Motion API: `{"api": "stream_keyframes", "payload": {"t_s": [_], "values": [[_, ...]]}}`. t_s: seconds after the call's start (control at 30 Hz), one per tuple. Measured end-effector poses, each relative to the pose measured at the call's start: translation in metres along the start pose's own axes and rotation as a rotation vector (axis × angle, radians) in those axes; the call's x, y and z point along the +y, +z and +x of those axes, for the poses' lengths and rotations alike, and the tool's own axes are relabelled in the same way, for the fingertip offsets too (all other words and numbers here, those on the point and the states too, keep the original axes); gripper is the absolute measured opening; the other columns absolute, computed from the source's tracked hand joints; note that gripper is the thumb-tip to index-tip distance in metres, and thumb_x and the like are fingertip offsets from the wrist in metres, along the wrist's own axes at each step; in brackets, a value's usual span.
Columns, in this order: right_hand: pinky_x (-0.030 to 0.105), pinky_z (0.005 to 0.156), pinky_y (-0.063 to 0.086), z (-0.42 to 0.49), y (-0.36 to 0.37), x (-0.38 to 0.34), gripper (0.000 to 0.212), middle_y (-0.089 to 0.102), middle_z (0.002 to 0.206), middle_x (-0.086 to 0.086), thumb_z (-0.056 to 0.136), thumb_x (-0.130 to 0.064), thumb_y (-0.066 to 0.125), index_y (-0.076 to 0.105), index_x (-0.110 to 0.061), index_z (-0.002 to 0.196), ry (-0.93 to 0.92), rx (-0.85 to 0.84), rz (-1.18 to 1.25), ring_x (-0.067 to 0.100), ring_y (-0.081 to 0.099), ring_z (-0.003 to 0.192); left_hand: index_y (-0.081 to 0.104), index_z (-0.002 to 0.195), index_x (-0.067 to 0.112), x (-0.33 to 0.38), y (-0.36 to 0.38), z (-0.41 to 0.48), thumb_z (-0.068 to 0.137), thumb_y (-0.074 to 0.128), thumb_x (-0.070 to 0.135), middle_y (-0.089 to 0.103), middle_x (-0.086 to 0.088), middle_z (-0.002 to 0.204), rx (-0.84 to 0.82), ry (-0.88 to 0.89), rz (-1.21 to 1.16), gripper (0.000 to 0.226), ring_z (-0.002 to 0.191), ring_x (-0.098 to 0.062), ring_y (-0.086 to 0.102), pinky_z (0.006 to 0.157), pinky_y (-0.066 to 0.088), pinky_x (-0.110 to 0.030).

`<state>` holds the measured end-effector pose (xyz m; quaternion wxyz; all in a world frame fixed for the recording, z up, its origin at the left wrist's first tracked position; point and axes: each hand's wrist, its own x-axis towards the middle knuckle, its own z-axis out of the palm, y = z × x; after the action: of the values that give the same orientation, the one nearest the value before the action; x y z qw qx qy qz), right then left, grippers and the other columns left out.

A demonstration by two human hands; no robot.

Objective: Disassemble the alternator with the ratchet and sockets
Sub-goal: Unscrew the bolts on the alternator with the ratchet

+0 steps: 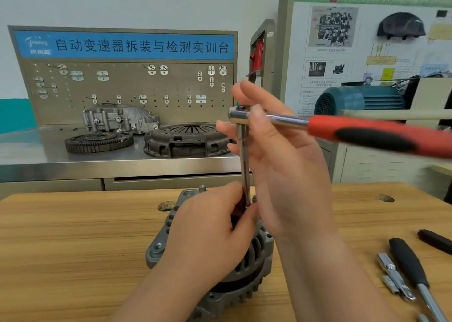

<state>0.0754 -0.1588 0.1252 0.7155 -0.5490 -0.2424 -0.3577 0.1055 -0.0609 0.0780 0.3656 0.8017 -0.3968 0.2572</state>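
Observation:
A grey alternator (254, 255) stands on the wooden table (73, 236). A ratchet (362, 131) with a red and black handle sits on top of a long chrome extension bar (244, 160) that runs straight down to the alternator. My left hand (212, 233) grips the bar's lower end and covers the socket. My right hand (281, 155) is at the ratchet head, thumb on the head, the other fingers spread and fairly straight behind it.
At the table's right edge lie a black-handled tool (408, 263), chrome adapters (391, 275) and another dark handle (435, 241). Behind stands a steel bench (36, 155) with a flywheel (97, 142), a clutch cover (186, 139), a gearbox housing (119, 118) and a pegboard (127, 87).

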Motion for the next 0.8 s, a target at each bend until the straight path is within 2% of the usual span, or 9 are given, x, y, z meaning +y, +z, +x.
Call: {"api": "stream_keyframes", "payload": {"t_s": [0.07,0.17,0.27,0.4,0.47,0.53,0.63,0.7,0.8], "values": [[0.021,0.075,0.052,0.001,-0.002,-0.001,0.021,0.073,0.107,-0.006,0.089,-0.034,0.057,0.067,-0.027,0.106,0.097,0.040,0.099,0.019,0.071,0.091,0.056,0.069,0.022,0.000,0.000,0.000,0.084,0.043,0.050,0.059,0.007,0.059,-0.004,0.007,-0.003,0.034,0.059,-0.011,0.053,0.047,0.035,-0.022],[0.027,0.074,0.049,0.002,-0.006,0.002,0.039,0.075,0.103,0.000,0.082,-0.045,0.049,0.063,-0.022,0.110,0.188,0.077,0.105,0.020,0.071,0.089,0.056,0.068,0.022,-0.001,-0.001,0.000,0.086,0.046,0.046,0.058,0.007,0.057,-0.009,0.003,-0.011,0.032,0.057,-0.011,0.053,0.047,0.032,-0.021],[0.027,0.086,0.050,0.003,-0.004,0.004,0.021,0.073,0.109,-0.002,0.089,-0.033,0.059,0.068,-0.029,0.107,0.084,0.042,0.069,0.015,0.067,0.099,0.060,0.073,0.021,-0.001,-0.001,0.001,0.080,0.045,0.048,0.062,0.007,0.061,-0.021,-0.022,-0.033,0.032,0.058,-0.009,0.056,0.051,0.040,-0.025],[0.030,0.096,0.044,0.003,-0.005,0.002,0.023,0.070,0.114,-0.013,0.086,-0.020,0.063,0.073,-0.035,0.100,-0.091,-0.058,-0.068,0.004,0.061,0.110,0.059,0.071,0.022,0.000,0.001,0.001,0.077,0.043,0.049,0.062,0.008,0.060,0.004,-0.033,-0.021,0.032,0.059,-0.009,0.056,0.048,0.035,-0.018],[0.029,0.090,0.047,0.003,-0.006,0.003,0.024,0.070,0.114,-0.011,0.087,-0.018,0.061,0.073,-0.035,0.099,-0.072,-0.032,-0.027,0.008,0.064,0.107,0.057,0.070,0.022,0.001,0.002,0.001,0.077,0.042,0.050,0.061,0.007,0.060,0.002,-0.034,-0.001,0.033,0.058,-0.010,0.055,0.048,0.035,-0.018],[0.027,0.075,0.053,0.003,-0.006,0.003,0.022,0.070,0.116,-0.006,0.090,-0.024,0.055,0.070,-0.032,0.103,0.014,0.013,0.079,0.018,0.070,0.094,0.055,0.069,0.022,0.001,0.002,0.000,0.077,0.041,0.052,0.060,0.006,0.059,0.001,-0.031,0.006,0.033,0.059,-0.011,0.054,0.049,0.036,-0.020],[0.024,0.055,0.054,0.006,-0.005,-0.001,0.024,0.073,0.111,0.001,0.099,-0.030,0.046,0.060,-0.016,0.112,0.160,0.093,0.233,0.021,0.072,0.074,0.051,0.068,0.025,0.000,-0.001,0.000,0.084,0.040,0.053,0.060,0.008,0.059,-0.005,-0.029,-0.043,0.033,0.059,-0.009,0.054,0.051,0.038,-0.020],[0.023,0.051,0.052,0.009,-0.004,-0.002,0.031,0.074,0.105,0.004,0.100,-0.031,0.039,0.056,-0.009,0.112,0.235,0.121,0.284,0.020,0.071,0.067,0.051,0.071,0.028,-0.002,-0.004,0.001,0.090,0.040,0.049,0.060,0.009,0.062,-0.024,-0.032,-0.110,0.031,0.059,-0.008,0.054,0.053,0.040,-0.020],[0.022,0.051,0.052,0.013,0.000,-0.003,0.028,0.075,0.102,0.008,0.102,-0.029,0.038,0.056,-0.009,0.106,0.272,0.083,0.313,0.017,0.070,0.064,0.057,0.078,0.025,-0.003,-0.006,0.002,0.085,0.046,0.042,0.062,0.006,0.069,-0.034,-0.031,-0.178,0.021,0.063,-0.012,0.057,0.055,0.044,-0.028]]}}
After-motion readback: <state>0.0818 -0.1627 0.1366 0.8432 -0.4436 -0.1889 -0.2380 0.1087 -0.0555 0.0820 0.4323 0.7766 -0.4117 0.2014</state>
